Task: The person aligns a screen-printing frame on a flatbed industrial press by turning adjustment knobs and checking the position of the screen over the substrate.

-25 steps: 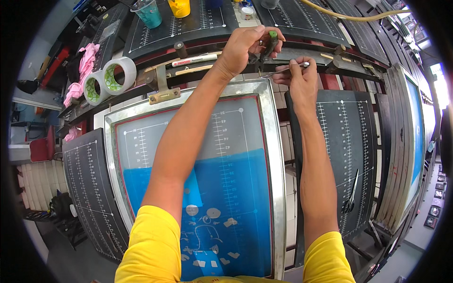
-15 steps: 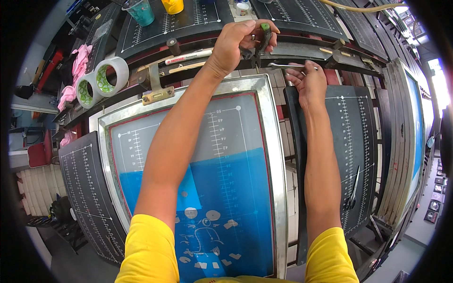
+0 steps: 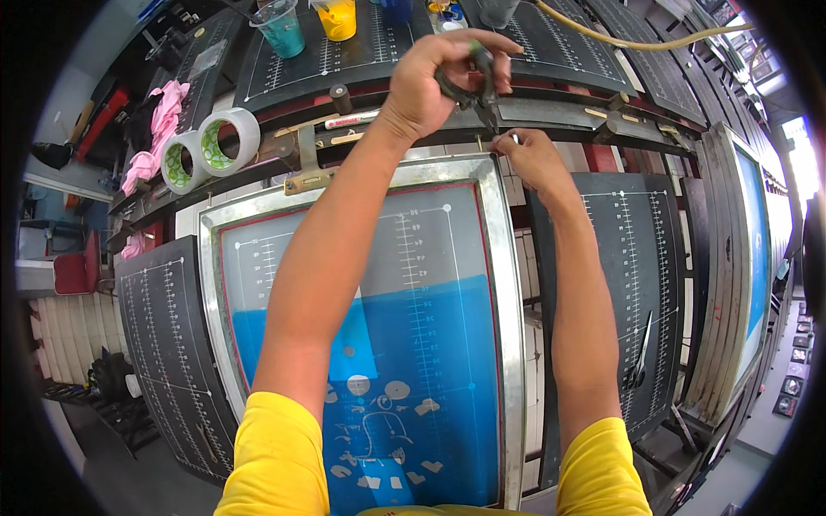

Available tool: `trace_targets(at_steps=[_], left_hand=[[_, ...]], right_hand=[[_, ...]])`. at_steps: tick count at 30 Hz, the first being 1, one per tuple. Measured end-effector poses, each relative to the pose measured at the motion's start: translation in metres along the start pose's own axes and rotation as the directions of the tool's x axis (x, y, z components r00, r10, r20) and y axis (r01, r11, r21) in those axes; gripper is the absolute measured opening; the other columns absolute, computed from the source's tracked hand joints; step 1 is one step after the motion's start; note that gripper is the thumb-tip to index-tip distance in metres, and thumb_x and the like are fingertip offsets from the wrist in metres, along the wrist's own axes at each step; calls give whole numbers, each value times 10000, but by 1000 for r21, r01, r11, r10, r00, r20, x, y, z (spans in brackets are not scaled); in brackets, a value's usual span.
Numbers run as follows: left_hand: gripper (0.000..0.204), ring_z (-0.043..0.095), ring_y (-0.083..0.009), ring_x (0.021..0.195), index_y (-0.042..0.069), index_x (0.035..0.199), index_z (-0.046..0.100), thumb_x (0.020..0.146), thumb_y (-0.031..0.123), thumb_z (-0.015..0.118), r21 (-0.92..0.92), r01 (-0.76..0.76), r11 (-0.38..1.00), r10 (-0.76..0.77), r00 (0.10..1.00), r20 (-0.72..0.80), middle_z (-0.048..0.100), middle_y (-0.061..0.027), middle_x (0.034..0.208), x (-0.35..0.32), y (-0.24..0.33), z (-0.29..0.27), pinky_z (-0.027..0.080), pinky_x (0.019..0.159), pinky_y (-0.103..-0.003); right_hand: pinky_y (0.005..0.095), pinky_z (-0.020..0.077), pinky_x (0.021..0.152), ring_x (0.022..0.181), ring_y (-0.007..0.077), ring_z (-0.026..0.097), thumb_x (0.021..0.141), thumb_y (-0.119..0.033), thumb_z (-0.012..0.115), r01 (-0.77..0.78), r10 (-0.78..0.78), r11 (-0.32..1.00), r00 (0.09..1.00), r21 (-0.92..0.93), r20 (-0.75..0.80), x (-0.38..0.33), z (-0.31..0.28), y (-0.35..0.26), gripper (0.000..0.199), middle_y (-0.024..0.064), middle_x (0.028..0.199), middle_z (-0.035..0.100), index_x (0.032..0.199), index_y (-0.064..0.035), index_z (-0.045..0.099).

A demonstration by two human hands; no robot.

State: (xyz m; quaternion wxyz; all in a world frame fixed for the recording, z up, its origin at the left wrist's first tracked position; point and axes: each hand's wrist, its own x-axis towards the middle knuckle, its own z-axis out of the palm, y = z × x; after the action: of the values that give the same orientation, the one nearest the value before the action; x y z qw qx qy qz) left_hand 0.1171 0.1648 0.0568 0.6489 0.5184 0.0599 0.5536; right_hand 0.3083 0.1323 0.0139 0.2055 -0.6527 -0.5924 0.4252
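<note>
My left hand (image 3: 423, 84) is raised beyond the far edge of a metal-framed printing screen (image 3: 509, 284). It holds pliers (image 3: 487, 107) with dark handles, one green at its end, the jaws pointing down and toward me. Just right of the jaws, my right hand (image 3: 535, 162) is closed, fingertips pinched together. A bit of the silver wrench (image 3: 515, 136) shows at those fingertips; the rest is hidden. Close by both hands, a thin bolt (image 3: 480, 144) stands at the screen's far right corner. The screen's mesh is grey at the far end and blue nearer, with a pale pattern.
Two tape rolls (image 3: 225, 142), a marker (image 3: 353, 120) and a hinge clamp (image 3: 308, 163) lie along the dark rail. Cups of teal (image 3: 282, 33) and yellow (image 3: 337, 19) ink stand behind. Scissors (image 3: 640, 353) rest on the right black board (image 3: 602, 258). Upright screens (image 3: 723, 275) lean at right.
My right hand has moved left with the wrench, to beside the pliers and the bolt. The pliers have tilted and come slightly lower in my left hand. The view has shifted a little.
</note>
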Motion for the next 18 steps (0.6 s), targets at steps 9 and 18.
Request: trace_targets(at_steps=[9,18], left_hand=[[462,386,-197,835,-22,1109,555,812,328,495,-68,-106,992,69,909,-411,414,-49,874,-107,129,10,347,815,-372],[413,383,-178,803,-8,1074,556,865,336,462,350,228,909,189,524,-831,422,-49,869,-363,281,69,325,736,-325]], right_hand=[[352,463,643,648,187,594,813,-278,685,10,-10,998,1000,56,9,3,17,4,304,108,688,638,793,25,667],[279,257,401,460,98,401,818,-228,676,-120,92,942,990,313,103,4,12,5,199,-18,570,464,810,-35,627]])
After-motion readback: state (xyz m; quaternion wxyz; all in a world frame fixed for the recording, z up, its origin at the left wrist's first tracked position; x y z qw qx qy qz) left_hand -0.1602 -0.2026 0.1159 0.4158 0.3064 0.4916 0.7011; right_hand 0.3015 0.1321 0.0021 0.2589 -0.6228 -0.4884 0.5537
